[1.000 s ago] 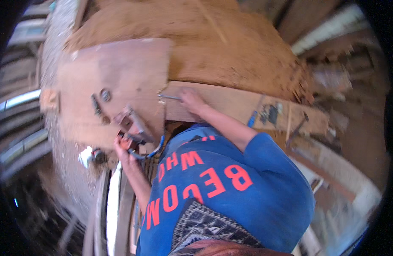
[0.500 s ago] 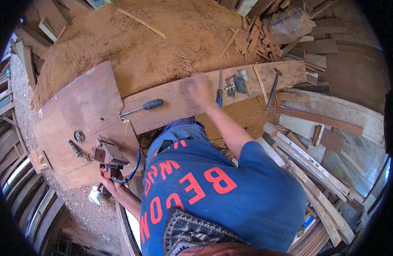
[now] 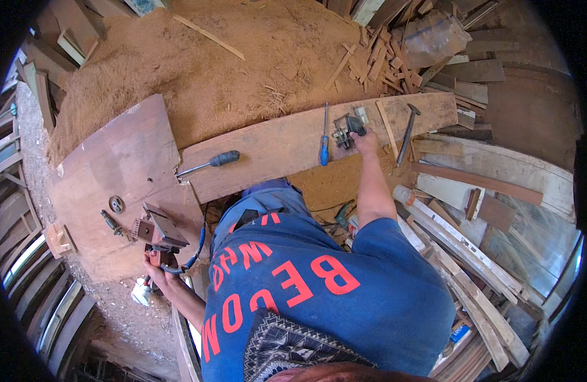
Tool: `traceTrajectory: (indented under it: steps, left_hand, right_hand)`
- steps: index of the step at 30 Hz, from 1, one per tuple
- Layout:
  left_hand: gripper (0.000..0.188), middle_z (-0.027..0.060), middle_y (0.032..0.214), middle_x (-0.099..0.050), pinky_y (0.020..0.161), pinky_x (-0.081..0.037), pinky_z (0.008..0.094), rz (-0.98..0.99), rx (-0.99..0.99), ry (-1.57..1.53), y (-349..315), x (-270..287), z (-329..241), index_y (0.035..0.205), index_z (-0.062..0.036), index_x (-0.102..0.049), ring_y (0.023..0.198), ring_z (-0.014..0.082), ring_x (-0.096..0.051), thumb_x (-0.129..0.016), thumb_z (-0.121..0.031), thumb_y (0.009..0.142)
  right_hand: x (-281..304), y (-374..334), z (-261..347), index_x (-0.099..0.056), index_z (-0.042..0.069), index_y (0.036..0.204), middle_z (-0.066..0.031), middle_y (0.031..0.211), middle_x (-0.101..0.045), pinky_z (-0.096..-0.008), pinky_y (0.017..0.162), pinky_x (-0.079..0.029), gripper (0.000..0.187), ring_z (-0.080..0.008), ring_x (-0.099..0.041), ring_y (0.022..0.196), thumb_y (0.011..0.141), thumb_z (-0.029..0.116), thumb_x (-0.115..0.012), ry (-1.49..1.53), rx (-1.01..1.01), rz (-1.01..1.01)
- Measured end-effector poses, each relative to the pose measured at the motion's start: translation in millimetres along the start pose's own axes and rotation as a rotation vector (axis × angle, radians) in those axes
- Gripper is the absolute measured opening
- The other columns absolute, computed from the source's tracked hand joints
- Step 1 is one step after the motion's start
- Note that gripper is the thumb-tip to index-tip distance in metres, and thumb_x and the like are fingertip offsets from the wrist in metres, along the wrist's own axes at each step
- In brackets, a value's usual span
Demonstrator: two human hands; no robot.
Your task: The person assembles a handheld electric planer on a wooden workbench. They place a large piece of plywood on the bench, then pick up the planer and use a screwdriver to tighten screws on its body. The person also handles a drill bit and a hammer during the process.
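Observation:
My left hand (image 3: 153,266) is wrapped round the red body of a corded electric planer (image 3: 163,230), which rests on the board at the left, a flat plate turned up. My right hand (image 3: 366,141) is closed on a black rounded part (image 3: 355,125) on the long plank. Metal fittings (image 3: 342,134) lie against that part; I cannot tell whether they are joined. A small pale box (image 3: 361,114) sits just beyond. To the left of these lies a blue-handled screwdriver (image 3: 324,150). Farther left is a black-handled screwdriver (image 3: 223,158).
A hammer (image 3: 408,130) and a thin wood strip (image 3: 388,127) lie at the plank's (image 3: 274,140) right end. On the left board (image 3: 109,172) are a round wheel (image 3: 116,204) and a dark slim part (image 3: 110,220). Sawdust (image 3: 198,76) is heaped beyond; timber (image 3: 472,242) is stacked right.
My right hand has swung right along the plank, from left of the blue-handled screwdriver to the black part, and closed on it. My left hand stays on the planer.

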State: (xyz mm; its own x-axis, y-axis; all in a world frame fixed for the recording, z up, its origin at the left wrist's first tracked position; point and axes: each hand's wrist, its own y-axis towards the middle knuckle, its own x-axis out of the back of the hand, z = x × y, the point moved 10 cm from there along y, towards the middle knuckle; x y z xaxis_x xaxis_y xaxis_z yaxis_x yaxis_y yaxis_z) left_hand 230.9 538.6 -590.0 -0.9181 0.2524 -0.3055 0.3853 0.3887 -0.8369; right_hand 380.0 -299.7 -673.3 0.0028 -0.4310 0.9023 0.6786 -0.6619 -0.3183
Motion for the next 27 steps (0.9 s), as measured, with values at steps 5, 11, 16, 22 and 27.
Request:
traceTrajectory:
  steps: [5,11,16,22,27]
  left_hand:
    - [0.024,-0.0023,0.071,-0.057,0.076,-0.056,0.0347,0.032,-0.038,0.063,5,6,-4,0.083,-0.0124,-0.053,0.071,0.0134,-0.060,-0.051,-0.031,0.098]
    - [0.024,-0.0022,0.074,-0.057,0.075,-0.056,0.0341,0.139,0.033,-0.043,17,14,-3,0.085,-0.0123,-0.053,0.073,0.0139,-0.060,-0.054,-0.033,0.097]
    - [0.021,-0.0019,0.074,-0.057,0.076,-0.056,0.0343,0.091,-0.019,0.025,13,18,-5,0.086,-0.0132,-0.054,0.073,0.0145,-0.060,-0.055,-0.032,0.097]
    - [0.019,-0.0005,0.074,-0.057,0.077,-0.056,0.0349,0.053,0.005,0.020,5,8,2,0.088,-0.0143,-0.056,0.073,0.0159,-0.060,-0.052,-0.031,0.097]
    - [0.021,0.0012,0.077,-0.057,0.065,-0.055,0.0312,0.108,-0.084,-0.051,3,14,-3,0.090,-0.0150,-0.055,0.071,0.0164,-0.059,-0.058,-0.036,0.094]
  right_hand:
    - [12,-11,27,-0.064,-0.002,0.115,-0.0220,0.108,-0.070,-0.0397,0.091,-0.051,0.053,-0.0345,-0.067,0.100,0.074,0.027,-0.081,-0.110,0.046,0.038]
    - [-4,24,-36,-0.065,0.002,0.114,-0.0149,0.101,-0.071,-0.0384,0.082,-0.053,0.036,-0.0270,-0.068,0.092,0.082,0.016,-0.072,0.086,0.052,0.044]
    - [-17,26,-72,-0.064,0.010,0.117,-0.0065,0.107,-0.067,-0.0387,0.075,-0.053,0.027,-0.0213,-0.065,0.094,0.090,0.013,-0.065,0.433,-0.199,0.242]
    - [17,1,-34,-0.063,0.011,0.119,-0.0041,0.109,-0.066,-0.0378,0.075,-0.053,0.027,-0.0210,-0.064,0.096,0.092,0.013,-0.064,0.640,-0.274,0.390]
    - [32,-12,64,-0.064,0.008,0.118,-0.0034,0.104,-0.067,-0.0338,0.074,-0.053,0.028,-0.0173,-0.064,0.092,0.090,0.013,-0.066,0.412,-0.089,0.459]
